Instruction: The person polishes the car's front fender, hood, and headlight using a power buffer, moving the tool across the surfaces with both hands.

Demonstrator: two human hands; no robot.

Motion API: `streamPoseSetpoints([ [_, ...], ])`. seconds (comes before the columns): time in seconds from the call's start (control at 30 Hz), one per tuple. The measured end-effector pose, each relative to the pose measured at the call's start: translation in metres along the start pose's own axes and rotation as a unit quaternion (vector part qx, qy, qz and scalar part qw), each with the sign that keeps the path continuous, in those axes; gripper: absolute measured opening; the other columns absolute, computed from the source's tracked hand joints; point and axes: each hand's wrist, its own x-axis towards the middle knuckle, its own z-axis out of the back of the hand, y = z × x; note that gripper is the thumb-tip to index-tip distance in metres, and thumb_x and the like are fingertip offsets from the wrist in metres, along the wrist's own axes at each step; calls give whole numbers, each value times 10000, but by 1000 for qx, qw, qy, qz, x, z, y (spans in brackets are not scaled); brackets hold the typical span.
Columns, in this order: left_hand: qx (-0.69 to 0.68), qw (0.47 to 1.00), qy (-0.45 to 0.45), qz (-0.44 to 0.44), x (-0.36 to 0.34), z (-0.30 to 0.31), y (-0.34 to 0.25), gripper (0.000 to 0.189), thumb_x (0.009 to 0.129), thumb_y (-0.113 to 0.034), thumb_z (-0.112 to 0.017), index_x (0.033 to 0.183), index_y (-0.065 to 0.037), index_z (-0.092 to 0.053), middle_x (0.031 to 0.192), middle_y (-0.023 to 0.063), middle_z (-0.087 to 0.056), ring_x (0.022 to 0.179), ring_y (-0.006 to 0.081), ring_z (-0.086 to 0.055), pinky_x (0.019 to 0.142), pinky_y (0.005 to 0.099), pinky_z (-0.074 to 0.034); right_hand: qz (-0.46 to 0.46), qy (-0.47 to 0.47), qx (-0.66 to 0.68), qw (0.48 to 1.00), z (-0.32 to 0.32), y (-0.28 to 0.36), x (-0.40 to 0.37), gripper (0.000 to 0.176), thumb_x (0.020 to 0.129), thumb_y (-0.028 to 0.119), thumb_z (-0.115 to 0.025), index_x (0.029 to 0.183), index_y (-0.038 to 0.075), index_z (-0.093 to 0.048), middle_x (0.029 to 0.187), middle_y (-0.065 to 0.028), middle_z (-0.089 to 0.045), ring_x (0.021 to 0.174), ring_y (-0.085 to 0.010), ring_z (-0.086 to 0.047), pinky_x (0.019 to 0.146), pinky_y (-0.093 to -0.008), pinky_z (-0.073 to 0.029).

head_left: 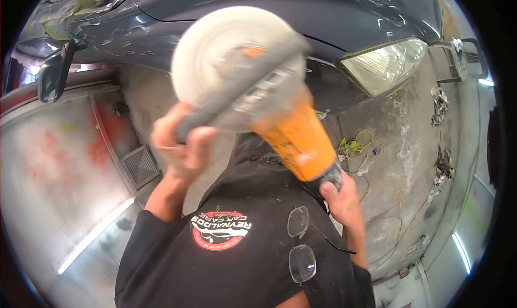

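An orange and grey power polisher (299,141) is raised over my torso in front of a dark car (323,11). Its round white pad (196,60) faces away beyond the tool head, and the tool head is blurred. My left hand (180,154) is closed round the lower left end of the polisher's black bar handle (237,87). At the tool's rear end, my right hand (344,200) grips the dark grip. The pad overlaps the car's panel in view; whether they touch cannot be made out.
The car's headlight (385,68) is at the upper right, its side mirror (56,73) at the left. Yellow cord (398,189) and crumpled material (440,106) lie on the concrete floor (401,130). A floor grate (141,167) is at the left. Glasses (302,262) hang on the black shirt.
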Motion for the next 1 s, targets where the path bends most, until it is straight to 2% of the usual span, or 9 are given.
streamPoseSetpoints([
  [0.07, -31, 997, -58, 49, 8, 49, 25, 497, 943, -418, -692, 1071, 55, -610, 782, 80, -602, 658, 176, -573, 745, 333, -513, 8, 28, 3, 1000, -39, 28, 34, 540, 906, 463, -700, 1152, -11, -623, 929, -42, -673, 836, -107, -582, 777, -304, -491],
  [0.1, -102, 991, -79, 21, 18, 68, 39, 452, 979, -424, -642, 859, 8, -585, 681, 23, -493, 593, 126, -456, 628, 285, -443, 8, 41, -9, 999, -57, 38, 49, 545, 905, 478, -692, 1139, -10, -630, 918, -57, -676, 829, -125, -602, 778, -318, -497],
  [0.13, -117, 992, -43, -14, 34, 91, 50, 482, 1017, -403, -587, 708, -68, -430, 610, -16, -375, 554, 101, -328, 544, 277, -311, 11, 60, -30, 998, -73, 47, 66, 557, 905, 503, -676, 1121, -10, -635, 888, -80, -677, 816, -161, -626, 771, -334, -501],
  [0.17, -88, 995, -54, -18, 49, 99, 45, 510, 1044, -375, -541, 683, -114, -292, 589, -30, -282, 549, 96, -246, 526, 295, -208, 12, 81, -52, 995, -87, 55, 80, 572, 905, 528, -659, 1102, -9, -640, 858, -103, -678, 802, -197, -650, 765, -349, -505],
  [0.3, -104, 989, -105, -3, 74, 131, 56, 504, 1055, -354, -520, 675, -103, -304, 592, -26, -262, 551, 96, -232, 542, 290, -219, -12, 122, -91, 988, -111, 74, 109, 608, 889, 582, -635, 1029, -9, -655, 795, -130, -680, 774, -268, -674, 740, -377, -507],
  [0.5, -82, 996, -22, -4, 29, 71, 29, 494, 1031, -410, -553, 687, -92, -396, 597, -12, -339, 553, 87, -285, 568, 273, -283, -31, 71, -71, 994, -55, 37, 63, 598, 883, 575, -652, 1004, -11, -654, 810, -98, -677, 766, -203, -648, 727, -349, -500],
  [0.77, 18, 995, 94, -16, -26, -51, -14, 582, 917, -503, -691, 931, 62, -551, 693, 56, -546, 618, 126, -510, 546, 285, -400, -47, -47, 60, 996, 44, -49, -32, 622, 875, 569, -705, 1075, -14, -623, 808, 15, -612, 746, -84, -528, 679, -278, -459],
  [0.9, 35, 984, 176, -12, -22, -105, -49, 489, 877, -420, -751, 804, 31, -578, 643, 62, -528, 556, 144, -503, 528, 287, -397, -29, -99, 88, 991, 77, -68, -53, 675, 858, 636, -690, 1047, -8, -618, 776, 24, -575, 707, -64, -497, 631, -242, -426],
  [1.0, 31, 987, 156, -10, -30, -143, -65, 484, 865, -408, -756, 736, 13, -553, 616, 70, -507, 524, 165, -495, 514, 295, -389, -89, -75, 121, 986, 105, -72, -69, 688, 856, 642, -688, 1052, -14, -615, 772, 9, -588, 703, -66, -509, 634, -240, -434],
])
